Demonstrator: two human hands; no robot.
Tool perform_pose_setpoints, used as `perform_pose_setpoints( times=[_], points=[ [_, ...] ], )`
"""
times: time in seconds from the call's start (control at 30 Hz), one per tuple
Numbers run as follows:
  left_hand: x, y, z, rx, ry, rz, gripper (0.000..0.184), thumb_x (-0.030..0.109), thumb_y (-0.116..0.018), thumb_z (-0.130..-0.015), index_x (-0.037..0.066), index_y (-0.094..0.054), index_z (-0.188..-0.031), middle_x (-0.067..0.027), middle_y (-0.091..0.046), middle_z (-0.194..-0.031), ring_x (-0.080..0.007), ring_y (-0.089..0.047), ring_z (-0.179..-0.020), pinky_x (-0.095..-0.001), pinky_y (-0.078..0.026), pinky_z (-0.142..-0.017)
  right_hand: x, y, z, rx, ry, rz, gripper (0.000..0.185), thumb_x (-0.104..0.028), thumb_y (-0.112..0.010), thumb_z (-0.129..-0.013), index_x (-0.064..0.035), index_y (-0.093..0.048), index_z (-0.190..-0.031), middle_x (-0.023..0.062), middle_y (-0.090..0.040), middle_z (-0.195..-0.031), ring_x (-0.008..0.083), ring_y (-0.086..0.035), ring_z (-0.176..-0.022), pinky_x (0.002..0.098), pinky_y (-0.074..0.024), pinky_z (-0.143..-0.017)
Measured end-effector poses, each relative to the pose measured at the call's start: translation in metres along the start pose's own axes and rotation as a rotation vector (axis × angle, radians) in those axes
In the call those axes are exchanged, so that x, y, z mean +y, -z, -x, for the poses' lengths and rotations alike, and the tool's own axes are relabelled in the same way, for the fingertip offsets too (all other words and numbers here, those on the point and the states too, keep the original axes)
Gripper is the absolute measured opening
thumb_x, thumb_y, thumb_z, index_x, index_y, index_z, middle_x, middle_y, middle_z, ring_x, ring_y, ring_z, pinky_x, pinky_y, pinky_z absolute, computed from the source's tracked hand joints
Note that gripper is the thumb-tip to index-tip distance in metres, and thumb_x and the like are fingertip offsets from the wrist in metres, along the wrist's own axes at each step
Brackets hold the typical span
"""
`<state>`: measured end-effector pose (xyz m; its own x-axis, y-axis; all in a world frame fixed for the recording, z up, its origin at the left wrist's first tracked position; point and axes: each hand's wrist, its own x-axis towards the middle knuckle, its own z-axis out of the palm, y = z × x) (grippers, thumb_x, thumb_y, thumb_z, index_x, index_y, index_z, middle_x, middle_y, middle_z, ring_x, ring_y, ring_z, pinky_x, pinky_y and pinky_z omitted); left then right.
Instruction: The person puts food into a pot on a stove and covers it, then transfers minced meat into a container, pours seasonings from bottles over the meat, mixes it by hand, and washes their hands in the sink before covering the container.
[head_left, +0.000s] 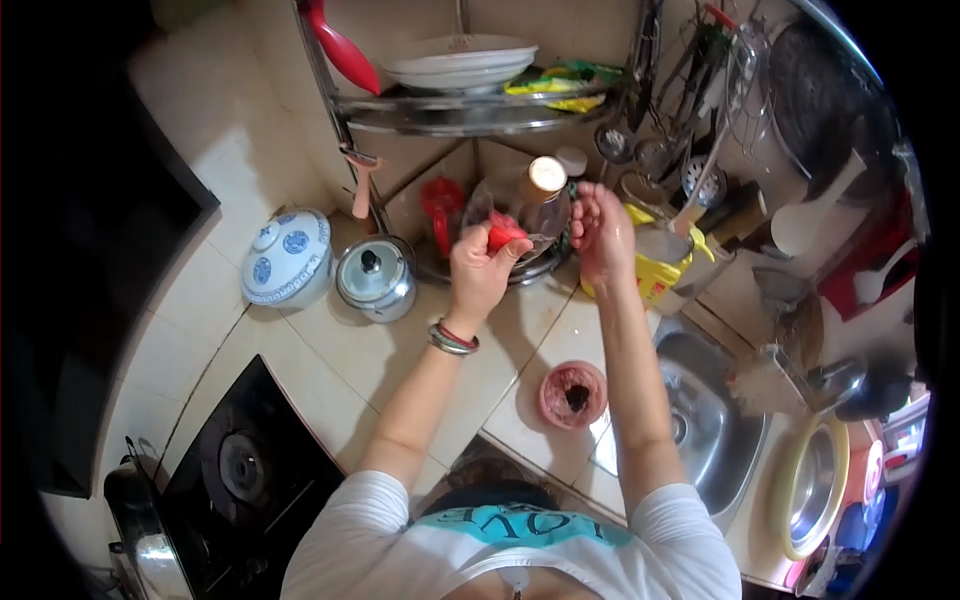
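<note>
My left hand (pixel 482 268), with bracelets at its wrist, is closed on a small red object (pixel 508 232) whose kind I cannot make out. Loosely curled and holding nothing, my right hand (pixel 605 235) is raised just right of a glass bottle (pixel 547 215) with a gold-rimmed, pale-topped cap. The bottle stands on the lower shelf of the corner rack, behind the red object. A red-handled item (pixel 441 205) is on that shelf too, left of the bottle. Below my right forearm, a pink bowl (pixel 548 397) with dark, mushy contents sits on the counter.
A blue-and-white lidded pot (pixel 287 262) and a glass-lidded pot (pixel 376 277) stand on the left. Plates (pixel 460 62) lie on the upper shelf (pixel 470 120). At right are a yellow bag (pixel 655 275), a sink (pixel 730 440) and hanging utensils; a black stove (pixel 245 480) is lower left.
</note>
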<state>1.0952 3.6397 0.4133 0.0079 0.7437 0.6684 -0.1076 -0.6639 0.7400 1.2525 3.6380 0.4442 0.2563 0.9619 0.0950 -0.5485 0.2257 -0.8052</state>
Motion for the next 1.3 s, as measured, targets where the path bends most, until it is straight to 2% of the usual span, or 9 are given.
perform_pose_setpoints(
  times=[0.1, 0.17, 0.3, 0.4, 0.6, 0.7, 0.87, 1.1, 1.3],
  points=[
    [0.042, 0.014, 0.0, -0.137, -0.214, -0.326, 0.024, 0.022, -0.072, -0.067, 0.003, -0.059, -0.072, -0.0093, -0.06, -0.071, -0.0254, -0.052, -0.059, -0.0304, -0.043, -0.056, -0.052, -0.025, 0.044, -0.195, 0.285, 0.472, 0.036, -0.034, -0.035, -0.093, -0.0044, -0.055, -0.091, -0.0032, -0.042, -0.055, 0.0024, -0.036, -0.046, 0.0177, -0.0272, -0.041],
    [0.058, 0.02, 0.005, -0.245, -0.179, -0.352, 0.023, 0.022, -0.072, -0.067, 0.005, -0.056, -0.068, -0.0104, -0.056, -0.061, -0.0257, -0.052, -0.054, -0.0331, -0.04, -0.049, -0.076, -0.031, 0.063, -0.264, 0.616, 0.934, 0.038, -0.036, -0.044, -0.089, -0.0006, -0.057, -0.08, 0.0087, -0.052, -0.057, 0.0149, -0.052, -0.05, 0.0307, -0.0402, -0.048],
    [0.09, 0.03, 0.027, -0.478, -0.071, -0.484, 0.02, 0.018, -0.069, -0.07, 0.003, -0.056, -0.069, -0.0102, -0.056, -0.058, -0.0204, -0.053, -0.05, -0.0292, -0.041, -0.047, -0.073, -0.019, 0.089, -0.25, 0.712, 1.521, 0.036, -0.037, -0.057, -0.079, -0.0027, -0.057, -0.067, 0.0116, -0.056, -0.054, 0.0308, -0.056, -0.052, 0.0377, -0.0448, -0.05],
    [0.11, 0.039, 0.04, -0.63, 0.135, -0.445, 0.017, 0.013, -0.067, -0.071, -0.001, -0.056, -0.072, -0.0105, -0.058, -0.064, -0.018, -0.055, -0.055, -0.0268, -0.042, -0.052, -0.062, -0.002, 0.106, -0.395, 0.446, 1.209, 0.035, -0.036, -0.057, -0.08, -0.0026, -0.057, -0.071, 0.0109, -0.056, -0.054, 0.0274, -0.057, -0.052, 0.0346, -0.0442, -0.049],
    [0.128, 0.047, 0.049, -0.791, 0.307, -0.384, 0.017, 0.015, -0.064, -0.076, 0.0, -0.057, -0.078, -0.0049, -0.057, -0.064, -0.0113, -0.051, -0.057, -0.0243, -0.042, -0.055, -0.051, 0.019, 0.139, -0.432, 0.372, 1.011, 0.029, -0.029, -0.061, -0.078, -0.0013, -0.052, -0.083, 0.0111, -0.056, -0.063, 0.0243, -0.057, -0.058, 0.032, -0.0446, -0.053],
    [0.136, 0.045, 0.045, -0.873, 0.421, -0.287, 0.017, 0.017, -0.061, -0.08, 0.001, -0.057, -0.081, -0.002, -0.057, -0.067, -0.0063, -0.05, -0.063, -0.0225, -0.042, -0.059, -0.064, 0.024, 0.146, -0.561, 0.633, 0.945, 0.029, -0.028, -0.062, -0.077, -0.002, -0.053, -0.089, 0.011, -0.055, -0.073, 0.0231, -0.056, -0.064, 0.0316, -0.045, -0.057],
    [0.143, 0.04, 0.044, -0.981, 0.621, -0.233, 0.028, 0.028, -0.063, -0.079, 0.001, -0.054, -0.078, 0.0004, -0.052, -0.066, -0.006, -0.044, -0.062, -0.0222, -0.04, -0.059, -0.09, 0.048, 0.157, -0.797, 0.634, 1.077, 0.03, -0.006, -0.058, -0.078, -0.0065, -0.048, -0.106, 0.0091, -0.047, -0.089, 0.0209, -0.051, -0.077, 0.0295, -0.044, -0.067],
    [0.126, 0.03, 0.064, -1.184, 0.532, -0.735, 0.03, 0.03, -0.064, -0.077, 0.0, -0.057, -0.074, -0.0081, -0.057, -0.063, -0.015, -0.051, -0.057, -0.0284, -0.043, -0.058, -0.087, 0.112, 0.182, -0.342, 0.48, 1.004, 0.029, -0.001, -0.059, -0.077, -0.0034, -0.05, -0.104, 0.0071, -0.047, -0.086, 0.0139, -0.049, -0.073, 0.024, -0.0429, -0.066],
    [0.115, 0.029, 0.065, -1.155, 0.62, -0.716, 0.033, 0.033, -0.062, -0.077, 0.0, -0.06, -0.075, -0.0158, -0.059, -0.067, -0.0239, -0.056, -0.06, -0.0323, -0.045, -0.06, -0.064, 0.157, 0.211, -0.082, 0.232, 0.928, 0.027, -0.004, -0.06, -0.076, -0.002, -0.052, -0.101, 0.0021, -0.05, -0.084, 0.0077, -0.049, -0.067, 0.0217, -0.0423, -0.065]
  ],
)
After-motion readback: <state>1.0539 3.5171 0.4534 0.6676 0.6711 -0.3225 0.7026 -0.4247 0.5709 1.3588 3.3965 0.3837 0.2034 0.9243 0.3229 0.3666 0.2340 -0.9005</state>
